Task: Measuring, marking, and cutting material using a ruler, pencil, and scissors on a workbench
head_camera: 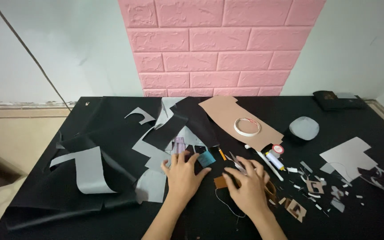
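Both hands rest near the front edge of the black worktop (370, 213). The left hand (182, 175) lies flat with fingers spread, fingertips beside a teal scrap (206, 158). The right hand (247, 184) has its fingers curled down, touching a small brown piece (220, 182) and covering scissors (236, 161); whether it pinches anything I cannot tell. A tape ring (247, 126) lies on tan sheet (227, 113) toward the back edge.
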